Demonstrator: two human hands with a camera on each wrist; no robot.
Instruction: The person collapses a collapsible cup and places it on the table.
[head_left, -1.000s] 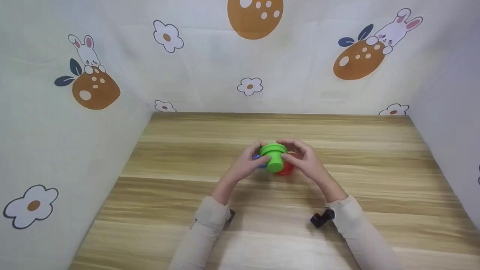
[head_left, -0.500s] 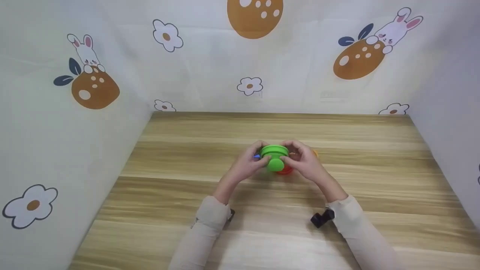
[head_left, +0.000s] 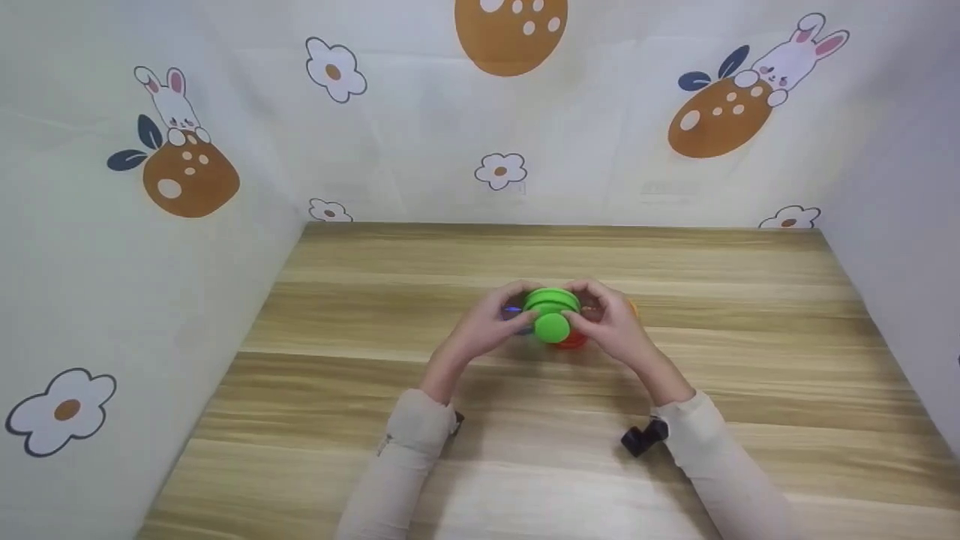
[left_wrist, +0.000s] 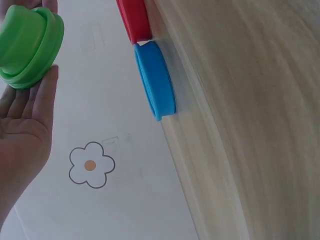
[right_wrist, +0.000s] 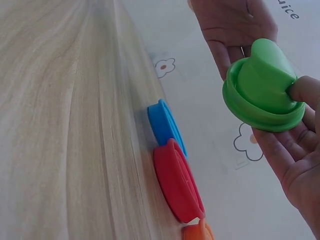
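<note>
A green stepped round piece (head_left: 552, 328), which looks like a collapsible cup, is held up above the table between both hands. My left hand (head_left: 491, 324) grips its left side, thumb in front and fingers behind the wide rim. On the other side my right hand (head_left: 611, 324) grips it the same way, its thumb pressed against the narrower part (right_wrist: 267, 75). The small round end faces me in the head view. Below and behind lie a flat blue ring-shaped piece (left_wrist: 157, 82), a red one (right_wrist: 177, 182) and an orange one (right_wrist: 195, 232), partly hidden by my hands.
The wood-grain table (head_left: 480, 420) stretches out around the hands. Pale cloth walls (head_left: 420, 135) with rabbit and flower prints rise at the back and sides. A black device (head_left: 645, 437) sits at the right wrist.
The green collapsible cup has tilted so that its small end now faces me more, and its narrow part shows shorter. Both hands keep their grip with slight shifts.
</note>
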